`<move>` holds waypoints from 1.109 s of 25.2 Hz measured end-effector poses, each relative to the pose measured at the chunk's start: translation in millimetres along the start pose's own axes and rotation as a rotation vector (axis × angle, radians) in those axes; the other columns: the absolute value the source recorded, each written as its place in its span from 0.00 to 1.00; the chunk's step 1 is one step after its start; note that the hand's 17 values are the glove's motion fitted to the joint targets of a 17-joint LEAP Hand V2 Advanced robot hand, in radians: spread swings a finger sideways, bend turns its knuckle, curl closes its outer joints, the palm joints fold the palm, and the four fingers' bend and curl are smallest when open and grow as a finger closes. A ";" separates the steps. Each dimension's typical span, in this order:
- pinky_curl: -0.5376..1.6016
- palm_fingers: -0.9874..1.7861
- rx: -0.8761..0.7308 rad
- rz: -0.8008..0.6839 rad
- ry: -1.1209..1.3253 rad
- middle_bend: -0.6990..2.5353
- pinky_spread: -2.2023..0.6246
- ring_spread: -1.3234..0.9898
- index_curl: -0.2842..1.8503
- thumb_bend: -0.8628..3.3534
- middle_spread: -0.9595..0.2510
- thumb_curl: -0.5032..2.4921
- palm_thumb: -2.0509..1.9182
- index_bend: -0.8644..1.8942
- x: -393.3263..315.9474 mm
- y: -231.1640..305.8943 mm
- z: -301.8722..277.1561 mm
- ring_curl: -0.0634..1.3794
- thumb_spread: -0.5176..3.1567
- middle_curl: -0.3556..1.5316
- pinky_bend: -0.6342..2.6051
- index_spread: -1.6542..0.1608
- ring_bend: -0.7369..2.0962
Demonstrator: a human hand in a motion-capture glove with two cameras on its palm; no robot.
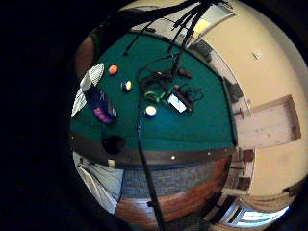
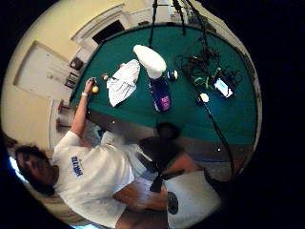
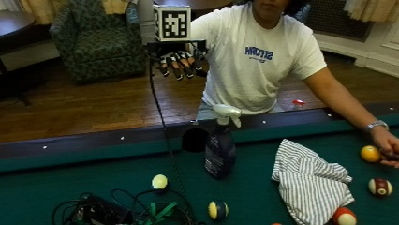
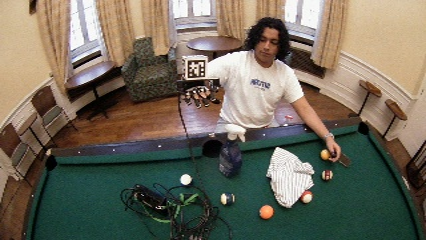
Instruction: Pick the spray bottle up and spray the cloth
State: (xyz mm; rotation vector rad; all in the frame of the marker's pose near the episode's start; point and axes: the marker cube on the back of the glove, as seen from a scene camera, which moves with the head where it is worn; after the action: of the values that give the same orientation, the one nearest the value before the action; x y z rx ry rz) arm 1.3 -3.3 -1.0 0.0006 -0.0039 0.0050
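A dark blue spray bottle [image 3: 220,152] with a white trigger head stands upright on the green felt near the table's rail; it also shows in the palm views [image 1: 101,107] [image 2: 159,90] and wide view [image 4: 230,156]. A white striped cloth [image 3: 310,180] lies crumpled on the felt to its side [image 2: 123,81] [image 4: 290,176] [image 1: 89,85]. My gloved right hand [image 3: 180,62] hangs in the air well above and behind the bottle, off the table, fingers spread and pointing down, holding nothing [image 4: 199,94].
The person's bare hand [image 3: 387,149] rests on the felt by a yellow ball [image 3: 370,153]. Several billiard balls lie around the cloth. A tangle of cables and a device [image 3: 109,211] sits on the felt. A side pocket [image 3: 195,139] opens beside the bottle.
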 end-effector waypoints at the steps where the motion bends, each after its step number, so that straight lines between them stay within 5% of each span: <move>1: 0.29 0.49 -0.001 0.003 0.000 0.29 0.81 0.56 0.14 0.24 0.77 0.19 0.59 0.35 0.3 -0.4 0.0 0.09 0.24 0.22 0.31 0.81 0.38; 15: 0.36 0.45 -0.021 0.030 -0.001 0.29 0.85 0.54 0.19 0.22 0.74 0.23 0.61 0.36 4.9 -3.0 15.1 0.17 0.35 0.28 0.33 0.72 0.40; 28: 0.38 0.45 -0.057 0.072 -0.101 0.29 0.85 0.54 0.20 0.20 0.74 0.25 0.61 0.36 5.9 10.3 85.1 0.20 0.37 0.32 0.34 0.70 0.41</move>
State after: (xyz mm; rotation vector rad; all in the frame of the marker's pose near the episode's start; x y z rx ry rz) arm 6.8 6.9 84.2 -0.0562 -0.1053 0.0771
